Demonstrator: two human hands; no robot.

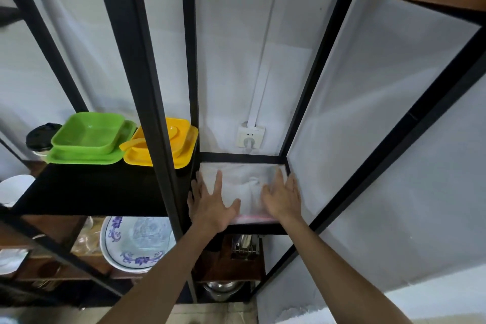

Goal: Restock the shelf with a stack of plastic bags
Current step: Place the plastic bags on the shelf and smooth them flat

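The landmark here is the stack of plastic bags (246,192), which lies flat on the narrow shelf (252,229) of a black metal rack and fills it from the back bar to the front edge.

Far to the left of the stack, on a wider black shelf, a cup with a black lid (42,137) stands behind a green square bowl (89,130) that sits on a green plate. Nearer to the stack, just left of it, there is a yellow bowl (160,144) on a yellow plate, partly hidden by an upright black post (155,102). Below and left of the stack, a white plate with blue flowers (134,242) leans on a lower level.

The left hand (213,205) lies open and flat on the left part of the stack, fingers spread, with some fingers at its left edge. The right hand (282,198) lies open and flat on the right part. The two hands are apart and grip nothing; both only press down on the top bag.

Behind the stack, on the white wall, a wall socket (251,137) is visible. To the right of the stack there is a white panel (381,139) in the black frame.
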